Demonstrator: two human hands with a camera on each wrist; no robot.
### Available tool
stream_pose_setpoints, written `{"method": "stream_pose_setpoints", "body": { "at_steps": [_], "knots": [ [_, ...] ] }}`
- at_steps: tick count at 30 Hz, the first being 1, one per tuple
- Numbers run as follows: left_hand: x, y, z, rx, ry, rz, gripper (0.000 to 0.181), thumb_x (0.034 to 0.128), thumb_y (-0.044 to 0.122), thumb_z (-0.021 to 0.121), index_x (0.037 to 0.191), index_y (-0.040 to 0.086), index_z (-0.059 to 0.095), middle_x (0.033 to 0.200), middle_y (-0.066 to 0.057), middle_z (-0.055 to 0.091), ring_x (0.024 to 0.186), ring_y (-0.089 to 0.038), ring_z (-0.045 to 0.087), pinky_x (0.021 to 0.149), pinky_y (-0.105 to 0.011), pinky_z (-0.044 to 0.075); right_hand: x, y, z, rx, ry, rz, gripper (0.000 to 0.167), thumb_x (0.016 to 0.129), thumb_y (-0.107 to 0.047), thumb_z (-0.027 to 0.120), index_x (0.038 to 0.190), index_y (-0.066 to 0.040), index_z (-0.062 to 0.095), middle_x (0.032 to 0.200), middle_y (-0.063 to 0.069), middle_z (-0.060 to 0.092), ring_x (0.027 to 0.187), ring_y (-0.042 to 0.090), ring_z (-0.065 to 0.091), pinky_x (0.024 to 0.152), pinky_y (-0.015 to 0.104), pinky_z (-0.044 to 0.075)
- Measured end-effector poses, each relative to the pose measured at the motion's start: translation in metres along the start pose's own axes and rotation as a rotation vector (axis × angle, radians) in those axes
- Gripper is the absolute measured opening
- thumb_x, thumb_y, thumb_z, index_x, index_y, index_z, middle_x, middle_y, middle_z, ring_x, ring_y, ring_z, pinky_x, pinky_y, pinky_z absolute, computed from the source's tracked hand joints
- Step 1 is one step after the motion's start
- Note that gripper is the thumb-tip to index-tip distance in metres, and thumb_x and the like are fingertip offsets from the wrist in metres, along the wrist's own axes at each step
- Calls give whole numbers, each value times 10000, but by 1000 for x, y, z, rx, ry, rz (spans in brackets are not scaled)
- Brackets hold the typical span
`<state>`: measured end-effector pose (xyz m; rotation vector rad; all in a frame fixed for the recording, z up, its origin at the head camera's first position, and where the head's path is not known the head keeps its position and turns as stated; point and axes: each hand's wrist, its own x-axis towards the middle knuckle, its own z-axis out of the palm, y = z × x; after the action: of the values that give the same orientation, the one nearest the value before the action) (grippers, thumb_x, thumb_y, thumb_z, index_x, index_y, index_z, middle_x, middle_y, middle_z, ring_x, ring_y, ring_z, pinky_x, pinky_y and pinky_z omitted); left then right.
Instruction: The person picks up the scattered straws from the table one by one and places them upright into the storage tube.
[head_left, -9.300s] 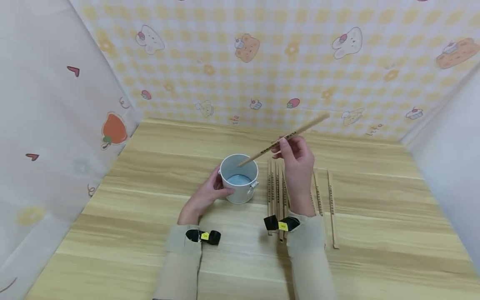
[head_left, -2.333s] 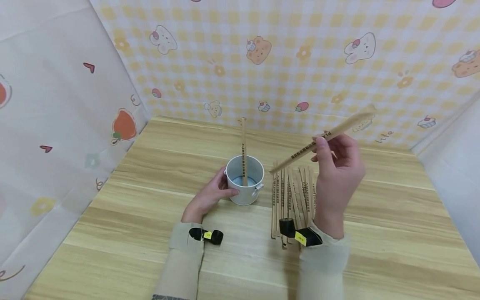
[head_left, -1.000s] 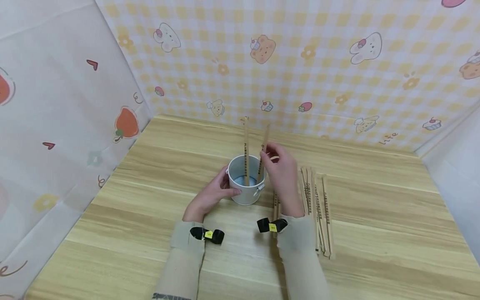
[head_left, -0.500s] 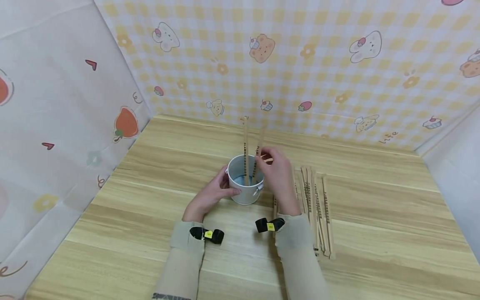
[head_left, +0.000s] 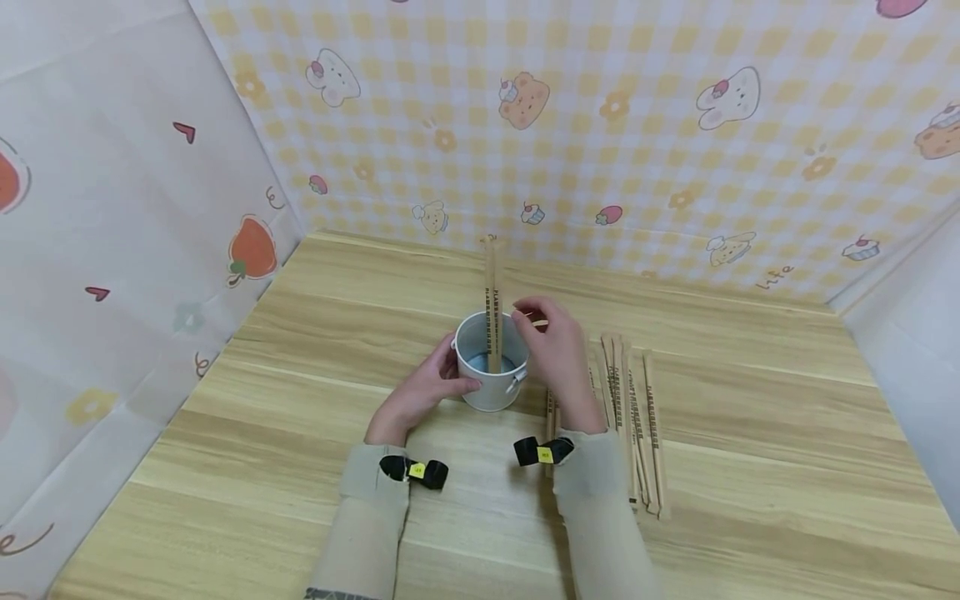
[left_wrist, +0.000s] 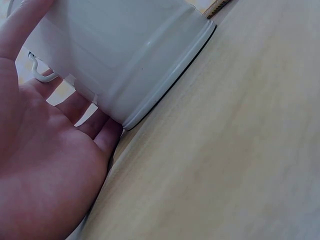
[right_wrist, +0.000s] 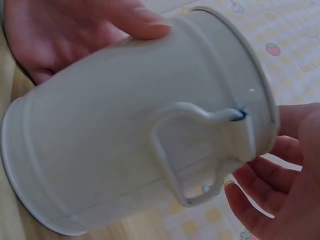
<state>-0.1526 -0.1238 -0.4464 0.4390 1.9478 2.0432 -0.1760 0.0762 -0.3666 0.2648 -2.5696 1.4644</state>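
Observation:
A small white metal bucket (head_left: 486, 393) stands upright on the wooden table. My left hand (head_left: 422, 390) holds it from the left, thumb across the front and fingers round the far side. Two paper-wrapped straws (head_left: 492, 333), printed with dark lettering, stand side by side inside, leaning on the back rim. At the bucket's right rim is my right hand (head_left: 561, 346), its fingers loosely bent with nothing between them. In the right wrist view, those fingers (right_wrist: 270, 182) lie close behind the rim near the wire side handle (right_wrist: 172, 155); whether they touch it I cannot tell.
Several more wrapped straws (head_left: 654, 425) lie in a loose row on the table (head_left: 780, 450), partly under my right forearm. A yellow checked cloth (head_left: 600, 158) hangs behind the table, and pale cloth (head_left: 135, 250) covers the left side.
Over these frames my right hand brings a second straw into the bucket beside the first. Since half a second ago it has let go, and the straw has tipped left against the other. The left hand stays.

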Motion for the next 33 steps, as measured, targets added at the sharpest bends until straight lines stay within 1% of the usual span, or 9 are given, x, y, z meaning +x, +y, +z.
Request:
{"method": "stream_pose_setpoints", "body": {
  "at_steps": [4,8,11,17,21,24,28,31,33],
  "knots": [
    [-1,1,0,10,4,-1,792,745,158,717,1372,324,262,1374,9,333,1292,-147,251,1062,-360,183,-1,-1,-9,13,25,18,253,875,-298,553,1063,-140,614,991,-12,609,886,139,556,754,298,481],
    [0,-1,0,9,-5,-2,805,745,169,718,1380,322,247,1383,-1,319,1299,-162,236,1064,-374,177,-3,2,-21,27,56,62,274,870,-311,557,1079,-142,612,1000,-4,607,893,146,556,757,310,476],
    [-1,-3,0,3,-7,-3,808,746,170,717,1381,324,242,1384,-5,316,1297,-172,240,1062,-383,185,-5,7,-30,11,77,99,301,867,-347,552,1091,-154,610,1022,-10,602,918,143,548,759,321,471],
    [0,-4,-2,-7,-7,-5,804,748,167,714,1381,327,244,1383,8,318,1295,-152,243,1065,-366,180,-10,20,-48,23,119,124,309,874,-329,550,1111,-136,598,1046,10,585,939,166,533,774,344,458],
    [0,-3,-2,-34,-17,-11,798,757,127,703,1381,319,244,1388,11,304,1299,-144,227,1069,-358,163,-14,26,-57,3,129,136,295,882,-315,540,1113,-139,591,1053,8,582,961,163,524,791,349,450],
    [-1,1,-1,-41,-19,-22,799,761,99,696,1387,299,241,1396,-6,294,1304,-158,216,1070,-363,157,-16,30,-64,-10,143,151,294,883,-313,538,1110,-135,593,1058,13,582,970,168,523,789,353,450],
    [-5,14,3,-25,-19,-31,796,763,103,693,1399,236,234,1407,-59,281,1314,-195,199,1069,-376,150,-18,36,-72,-20,160,192,307,881,-339,533,1116,-151,591,1056,5,577,969,161,516,755,349,448],
    [-7,22,5,-12,-20,-30,797,766,109,691,1405,194,222,1412,-93,269,1319,-219,188,1069,-381,150,-19,41,-78,-27,159,220,344,884,-360,517,1141,-140,581,1073,16,570,982,170,511,755,351,440],
    [-7,24,6,-6,-17,-30,801,766,103,688,1408,181,215,1414,-103,264,1320,-226,187,1068,-378,154,-19,45,-80,-32,162,240,370,885,-371,508,1161,-131,571,1088,25,567,991,175,508,770,348,433]
  ]
}}
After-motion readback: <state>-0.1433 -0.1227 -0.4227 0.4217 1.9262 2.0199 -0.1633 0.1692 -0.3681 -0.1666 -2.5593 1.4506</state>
